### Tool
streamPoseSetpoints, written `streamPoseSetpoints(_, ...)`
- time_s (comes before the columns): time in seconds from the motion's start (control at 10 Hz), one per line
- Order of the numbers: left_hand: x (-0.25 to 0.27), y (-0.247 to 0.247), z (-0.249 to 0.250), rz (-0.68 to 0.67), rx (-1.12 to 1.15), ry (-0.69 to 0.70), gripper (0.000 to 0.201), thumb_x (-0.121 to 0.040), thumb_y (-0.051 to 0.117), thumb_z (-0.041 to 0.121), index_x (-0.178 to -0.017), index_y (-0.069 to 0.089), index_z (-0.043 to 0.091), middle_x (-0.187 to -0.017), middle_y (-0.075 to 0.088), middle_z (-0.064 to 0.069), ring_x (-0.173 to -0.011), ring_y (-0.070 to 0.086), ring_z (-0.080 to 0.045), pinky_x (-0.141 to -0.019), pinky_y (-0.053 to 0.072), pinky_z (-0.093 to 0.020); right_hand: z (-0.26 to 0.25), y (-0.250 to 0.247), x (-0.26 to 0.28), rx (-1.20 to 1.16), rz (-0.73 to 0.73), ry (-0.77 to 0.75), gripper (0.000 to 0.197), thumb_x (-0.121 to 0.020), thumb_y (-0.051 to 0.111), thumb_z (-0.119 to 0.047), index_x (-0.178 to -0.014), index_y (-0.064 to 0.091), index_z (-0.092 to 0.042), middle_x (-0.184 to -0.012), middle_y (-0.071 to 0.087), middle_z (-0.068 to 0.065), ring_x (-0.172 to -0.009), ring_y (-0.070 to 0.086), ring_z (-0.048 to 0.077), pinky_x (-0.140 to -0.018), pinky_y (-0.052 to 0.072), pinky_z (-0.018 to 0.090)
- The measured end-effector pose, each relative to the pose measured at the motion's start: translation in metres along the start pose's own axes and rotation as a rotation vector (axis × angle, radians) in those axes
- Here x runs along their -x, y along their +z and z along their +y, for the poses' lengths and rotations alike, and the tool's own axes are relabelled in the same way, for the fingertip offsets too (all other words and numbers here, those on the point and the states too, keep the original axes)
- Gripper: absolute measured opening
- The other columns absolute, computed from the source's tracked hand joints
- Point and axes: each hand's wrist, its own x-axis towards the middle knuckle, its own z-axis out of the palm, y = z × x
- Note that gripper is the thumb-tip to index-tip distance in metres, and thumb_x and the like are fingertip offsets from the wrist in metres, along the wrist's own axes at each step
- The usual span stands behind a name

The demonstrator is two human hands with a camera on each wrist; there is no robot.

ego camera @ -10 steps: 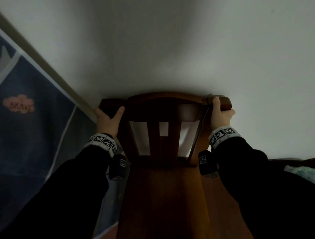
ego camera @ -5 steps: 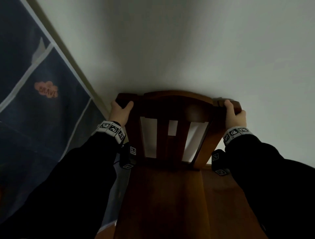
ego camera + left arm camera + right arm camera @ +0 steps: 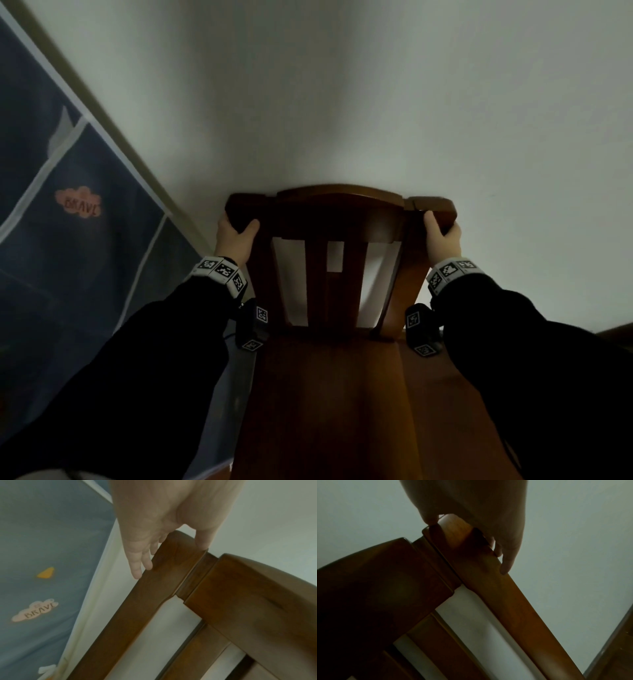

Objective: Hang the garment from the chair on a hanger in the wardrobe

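A dark brown wooden chair (image 3: 337, 209) stands with its back against a white wall, its seat (image 3: 329, 394) bare. My left hand (image 3: 236, 236) grips the left top corner of the backrest, thumb in front and fingers (image 3: 137, 566) behind the post (image 3: 154, 588). My right hand (image 3: 442, 236) grips the right top corner (image 3: 453, 524) the same way, with its fingers (image 3: 506, 562) wrapped round the post. No garment or hanger shows in any view.
A blue cloth panel (image 3: 68, 260) with a pink "BRAVE" cloud patch (image 3: 78, 205) hangs at the left, edged by a pale strip (image 3: 102, 588). The white wall (image 3: 376, 85) is right behind the chair. A wooden edge (image 3: 616, 334) shows at the far right.
Both hands keep their hold on the chair's top corners. The chair and hands have shifted slightly right in the head view, and more of the blue cloth shows at the left.
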Motion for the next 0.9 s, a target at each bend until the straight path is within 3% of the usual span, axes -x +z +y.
streamPoseSetpoints(0.1, -0.002, -0.002, 0.004, -0.019, -0.010, -0.006, 0.074, -0.083, 0.058, 0.028, -0.144, 0.020, 0.011, -0.146, 0.039, -0.013, -0.131, 0.042, -0.028, -0.110, 0.036, -0.044, -0.002, -0.004, 0.002, 0.008, -0.035, 0.021, 0.063, -0.082, 0.059, -0.042, -0.133, 0.043, -0.008, -0.133, 0.054, 0.011, -0.123, 0.051, 0.029, -0.107, 0.039, 0.045)
streamPoseSetpoints(0.2, 0.000, -0.001, 0.003, -0.039, -0.041, 0.018, 0.081, -0.080, 0.058, 0.033, -0.146, 0.015, 0.014, -0.150, 0.034, -0.012, -0.134, 0.039, -0.028, -0.112, 0.033, -0.044, -0.001, -0.010, 0.010, 0.047, -0.105, 0.020, 0.057, -0.087, 0.055, -0.038, -0.136, 0.040, -0.012, -0.123, 0.051, 0.001, -0.116, 0.050, 0.022, -0.103, 0.040, 0.042)
streamPoseSetpoints(0.3, 0.007, 0.000, -0.002, -0.022, -0.092, 0.040, 0.076, -0.086, 0.055, 0.025, -0.148, 0.011, 0.015, -0.153, 0.030, -0.010, -0.137, 0.034, -0.026, -0.115, 0.028, -0.037, 0.006, -0.019, 0.020, 0.142, -0.163, 0.026, 0.058, -0.090, 0.050, -0.036, -0.140, 0.036, -0.012, -0.139, 0.047, 0.006, -0.128, 0.045, 0.027, -0.102, 0.037, 0.043)
streamPoseSetpoints(0.4, 0.015, 0.002, -0.005, -0.053, -0.086, 0.055, 0.078, -0.087, 0.054, 0.025, -0.148, 0.008, 0.015, -0.155, 0.024, -0.010, -0.141, 0.029, -0.025, -0.117, 0.023, -0.038, 0.015, -0.025, 0.027, 0.201, -0.116, 0.062, 0.070, -0.089, 0.048, -0.043, -0.145, 0.026, -0.008, -0.150, 0.036, 0.011, -0.134, 0.038, 0.031, -0.107, 0.037, 0.047)
streamPoseSetpoints(0.5, 0.021, -0.001, -0.007, -0.081, -0.102, 0.042, 0.076, -0.085, 0.055, 0.029, -0.147, 0.015, 0.012, -0.153, 0.030, -0.012, -0.138, 0.033, -0.027, -0.116, 0.026, -0.042, 0.023, -0.029, 0.030, 0.276, -0.123, 0.099, 0.062, -0.086, 0.045, -0.050, -0.130, 0.045, -0.006, -0.117, 0.050, 0.013, -0.108, 0.049, 0.026, -0.092, 0.042, 0.040)
streamPoseSetpoints(0.6, 0.028, -0.008, -0.012, -0.105, -0.128, 0.041, 0.080, -0.073, 0.056, 0.043, -0.142, 0.031, 0.012, -0.145, 0.043, -0.012, -0.131, 0.044, -0.027, -0.111, 0.034, -0.044, 0.026, -0.030, 0.034, 0.303, -0.136, 0.089, 0.059, -0.086, 0.046, -0.047, -0.123, 0.051, -0.002, -0.107, 0.054, 0.013, -0.095, 0.048, 0.023, -0.084, 0.042, 0.039)
streamPoseSetpoints(0.7, 0.046, -0.016, -0.005, -0.117, -0.119, 0.015, 0.076, -0.074, 0.056, 0.045, -0.138, 0.037, 0.009, -0.141, 0.046, -0.004, -0.127, 0.047, -0.021, -0.109, 0.035, -0.036, 0.018, -0.029, 0.049, 0.274, -0.142, 0.075, 0.051, -0.088, 0.047, -0.039, -0.123, 0.054, -0.003, -0.107, 0.059, 0.012, -0.098, 0.057, 0.026, -0.091, 0.047, 0.041)
streamPoseSetpoints(0.8, 0.059, -0.017, -0.002, -0.087, -0.135, 0.037, 0.054, -0.088, 0.051, 0.031, -0.135, 0.040, 0.006, -0.137, 0.049, -0.009, -0.126, 0.047, -0.024, -0.107, 0.036, -0.033, 0.012, -0.033, 0.060, 0.218, -0.156, 0.039, 0.045, -0.089, 0.047, -0.036, -0.122, 0.054, -0.007, -0.111, 0.061, 0.009, -0.108, 0.060, 0.028, -0.096, 0.048, 0.047)
streamPoseSetpoints(0.9, 0.076, -0.019, -0.001, -0.134, -0.180, 0.063, 0.044, -0.089, 0.049, 0.032, -0.127, 0.050, 0.009, -0.131, 0.055, -0.011, -0.121, 0.051, -0.026, -0.105, 0.039, -0.036, 0.018, -0.053, 0.074, 0.081, -0.153, 0.051, 0.042, -0.091, 0.047, -0.029, -0.127, 0.050, -0.008, -0.111, 0.058, 0.004, -0.103, 0.060, 0.023, -0.085, 0.049, 0.040)
